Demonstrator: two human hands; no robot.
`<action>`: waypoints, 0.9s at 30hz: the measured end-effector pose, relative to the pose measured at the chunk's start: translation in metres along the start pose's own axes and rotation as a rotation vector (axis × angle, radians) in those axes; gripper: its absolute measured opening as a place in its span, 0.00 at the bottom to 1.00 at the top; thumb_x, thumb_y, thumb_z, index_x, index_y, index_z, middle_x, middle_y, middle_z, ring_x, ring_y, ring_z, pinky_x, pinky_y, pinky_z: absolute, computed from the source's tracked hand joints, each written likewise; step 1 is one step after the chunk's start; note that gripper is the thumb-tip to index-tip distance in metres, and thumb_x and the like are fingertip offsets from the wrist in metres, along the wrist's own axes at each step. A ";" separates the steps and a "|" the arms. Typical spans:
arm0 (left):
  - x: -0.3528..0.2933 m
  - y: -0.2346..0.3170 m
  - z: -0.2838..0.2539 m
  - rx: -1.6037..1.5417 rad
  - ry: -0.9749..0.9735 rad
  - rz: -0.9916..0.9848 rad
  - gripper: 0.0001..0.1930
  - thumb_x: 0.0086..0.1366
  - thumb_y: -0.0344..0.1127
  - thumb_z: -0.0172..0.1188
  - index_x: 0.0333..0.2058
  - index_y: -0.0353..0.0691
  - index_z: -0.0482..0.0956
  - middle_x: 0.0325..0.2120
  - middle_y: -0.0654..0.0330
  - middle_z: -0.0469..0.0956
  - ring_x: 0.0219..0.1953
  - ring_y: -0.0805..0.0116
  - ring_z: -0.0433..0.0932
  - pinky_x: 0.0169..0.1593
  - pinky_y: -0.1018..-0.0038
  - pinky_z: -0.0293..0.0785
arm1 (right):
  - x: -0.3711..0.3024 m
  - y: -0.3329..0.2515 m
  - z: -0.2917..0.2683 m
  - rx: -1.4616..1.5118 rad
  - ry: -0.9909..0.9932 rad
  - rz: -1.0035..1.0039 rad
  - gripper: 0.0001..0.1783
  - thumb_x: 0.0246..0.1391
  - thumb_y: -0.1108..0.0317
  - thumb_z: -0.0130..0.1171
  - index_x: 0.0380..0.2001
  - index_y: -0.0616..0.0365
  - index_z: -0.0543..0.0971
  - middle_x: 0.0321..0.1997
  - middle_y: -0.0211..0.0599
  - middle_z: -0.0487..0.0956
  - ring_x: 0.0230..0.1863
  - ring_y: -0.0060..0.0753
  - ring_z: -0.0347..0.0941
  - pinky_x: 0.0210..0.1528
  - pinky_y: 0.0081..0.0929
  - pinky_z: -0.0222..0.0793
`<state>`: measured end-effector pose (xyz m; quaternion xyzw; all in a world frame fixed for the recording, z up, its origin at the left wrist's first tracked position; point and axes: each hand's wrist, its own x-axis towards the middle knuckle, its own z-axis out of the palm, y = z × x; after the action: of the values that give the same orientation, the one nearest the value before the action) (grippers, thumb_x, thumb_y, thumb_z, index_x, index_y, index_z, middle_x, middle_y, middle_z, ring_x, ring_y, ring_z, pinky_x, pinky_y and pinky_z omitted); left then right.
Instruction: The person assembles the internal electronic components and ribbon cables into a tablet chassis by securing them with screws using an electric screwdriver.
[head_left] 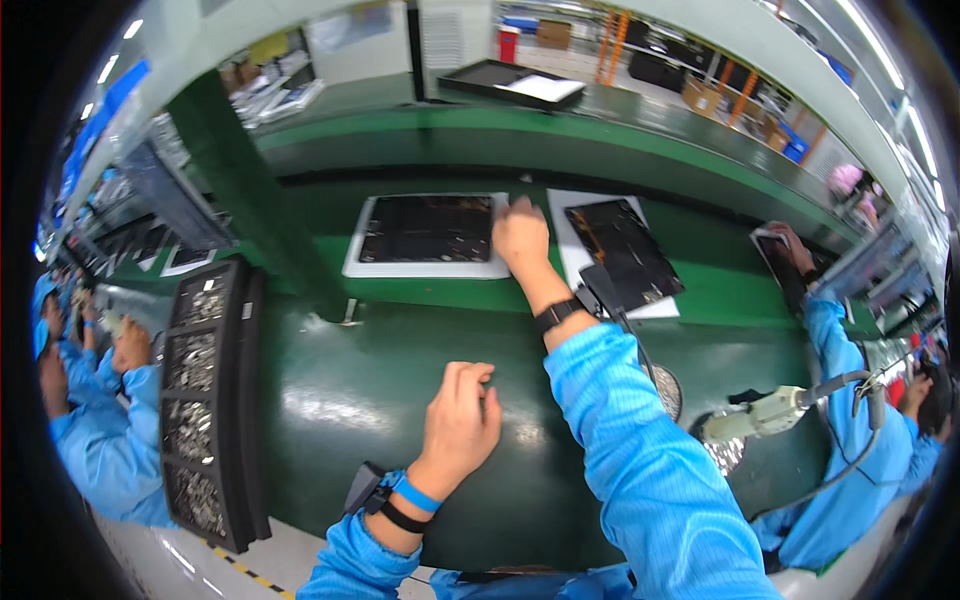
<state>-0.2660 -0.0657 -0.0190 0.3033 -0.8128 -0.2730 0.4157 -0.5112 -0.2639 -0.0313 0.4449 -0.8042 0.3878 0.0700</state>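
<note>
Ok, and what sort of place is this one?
Most likely a factory assembly area: there's a green workbench, a black compartment tray with small shiny parts in its sections, and co-workers in similar blue work clothes on either side.

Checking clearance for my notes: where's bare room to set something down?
The broad green table patch between the black tray and left hand is bare; a narrower one lies between that hand and the right sleeve. Crowded: the right side, around the pale tool and round dish.
</note>
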 end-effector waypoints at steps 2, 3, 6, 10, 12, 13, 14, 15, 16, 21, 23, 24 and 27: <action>-0.007 -0.001 -0.008 0.032 -0.025 -0.024 0.17 0.61 0.16 0.63 0.50 0.32 0.76 0.42 0.49 0.76 0.34 0.56 0.82 0.37 0.64 0.82 | 0.019 0.001 -0.022 -0.313 0.150 -0.029 0.16 0.66 0.58 0.59 0.46 0.61 0.77 0.45 0.52 0.83 0.47 0.61 0.83 0.50 0.56 0.80; -0.009 0.003 -0.007 -0.005 -0.038 -0.024 0.17 0.61 0.16 0.63 0.50 0.32 0.76 0.42 0.49 0.76 0.34 0.56 0.82 0.37 0.64 0.82 | 0.038 0.026 -0.043 -0.471 0.178 -0.002 0.16 0.65 0.57 0.60 0.47 0.58 0.78 0.48 0.50 0.84 0.50 0.56 0.84 0.53 0.53 0.80; -0.006 0.003 -0.009 0.042 -0.115 0.005 0.15 0.63 0.19 0.64 0.48 0.33 0.77 0.43 0.51 0.77 0.35 0.55 0.83 0.38 0.63 0.82 | 0.059 0.089 -0.105 -0.516 0.111 0.379 0.23 0.63 0.55 0.62 0.55 0.56 0.79 0.60 0.52 0.81 0.63 0.59 0.79 0.63 0.54 0.77; -0.006 0.018 -0.008 0.011 -0.156 0.048 0.14 0.63 0.20 0.64 0.47 0.34 0.78 0.43 0.50 0.78 0.37 0.52 0.85 0.38 0.60 0.83 | 0.079 0.187 -0.149 -0.532 -0.395 0.450 0.40 0.67 0.46 0.63 0.71 0.65 0.69 0.69 0.65 0.75 0.70 0.62 0.74 0.72 0.46 0.70; -0.010 0.020 -0.004 -0.021 -0.158 0.091 0.13 0.63 0.20 0.64 0.47 0.34 0.78 0.43 0.50 0.77 0.36 0.52 0.85 0.38 0.60 0.83 | 0.087 0.215 -0.155 -0.513 -0.446 0.433 0.37 0.69 0.47 0.62 0.68 0.66 0.73 0.68 0.63 0.77 0.70 0.62 0.73 0.71 0.47 0.71; -0.010 0.021 0.000 -0.036 -0.162 0.111 0.13 0.63 0.20 0.64 0.46 0.35 0.78 0.42 0.50 0.77 0.36 0.52 0.85 0.38 0.60 0.83 | 0.092 0.225 -0.158 -0.484 -0.524 0.407 0.33 0.70 0.49 0.61 0.65 0.66 0.77 0.67 0.61 0.78 0.71 0.62 0.73 0.71 0.48 0.71; -0.017 0.015 -0.008 0.005 -0.154 0.090 0.13 0.63 0.20 0.64 0.46 0.35 0.78 0.42 0.50 0.77 0.36 0.52 0.85 0.38 0.60 0.83 | 0.073 0.186 -0.135 -0.502 -0.499 0.356 0.28 0.71 0.53 0.59 0.59 0.67 0.81 0.66 0.60 0.79 0.70 0.61 0.73 0.71 0.48 0.71; -0.016 0.017 -0.006 0.005 -0.159 0.110 0.13 0.63 0.20 0.63 0.46 0.35 0.79 0.42 0.51 0.77 0.36 0.52 0.84 0.38 0.60 0.83 | 0.078 0.186 -0.137 -0.522 -0.549 0.421 0.27 0.70 0.56 0.61 0.65 0.60 0.79 0.72 0.54 0.75 0.71 0.63 0.73 0.70 0.48 0.74; -0.013 0.020 -0.003 0.006 -0.166 0.131 0.13 0.63 0.20 0.63 0.46 0.35 0.79 0.41 0.51 0.77 0.36 0.52 0.84 0.38 0.59 0.82 | 0.078 0.189 -0.142 -0.573 -0.490 0.410 0.27 0.69 0.58 0.60 0.67 0.59 0.77 0.73 0.53 0.74 0.70 0.63 0.74 0.70 0.48 0.75; -0.014 0.020 -0.001 0.003 -0.165 0.118 0.12 0.64 0.20 0.62 0.46 0.36 0.79 0.41 0.51 0.77 0.36 0.52 0.84 0.38 0.59 0.82 | 0.052 0.142 -0.147 -0.566 -0.325 0.442 0.30 0.67 0.65 0.60 0.71 0.56 0.72 0.74 0.49 0.72 0.70 0.63 0.75 0.67 0.47 0.77; -0.015 0.021 -0.001 0.006 -0.155 0.121 0.11 0.64 0.20 0.62 0.45 0.36 0.78 0.41 0.51 0.77 0.36 0.53 0.84 0.39 0.59 0.82 | 0.048 0.143 -0.142 -0.363 -0.200 0.666 0.29 0.65 0.66 0.62 0.69 0.57 0.75 0.75 0.48 0.72 0.71 0.61 0.74 0.66 0.47 0.78; -0.016 0.020 -0.002 0.010 -0.165 0.104 0.11 0.65 0.20 0.62 0.45 0.35 0.79 0.41 0.51 0.77 0.36 0.52 0.84 0.39 0.59 0.82 | 0.047 0.140 -0.154 -0.396 -0.409 0.559 0.26 0.63 0.68 0.63 0.65 0.56 0.80 0.74 0.48 0.74 0.72 0.60 0.73 0.66 0.46 0.79; -0.017 0.021 -0.002 0.011 -0.171 0.094 0.10 0.65 0.21 0.62 0.45 0.35 0.79 0.41 0.51 0.77 0.38 0.52 0.84 0.41 0.59 0.82 | 0.048 0.143 -0.146 -0.419 -0.406 0.551 0.23 0.61 0.70 0.65 0.60 0.55 0.84 0.72 0.50 0.76 0.71 0.56 0.75 0.66 0.44 0.79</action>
<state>-0.2621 -0.0397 -0.0122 0.2429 -0.8601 -0.2735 0.3556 -0.6835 -0.1519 0.0114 0.2565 -0.9525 0.1240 -0.1076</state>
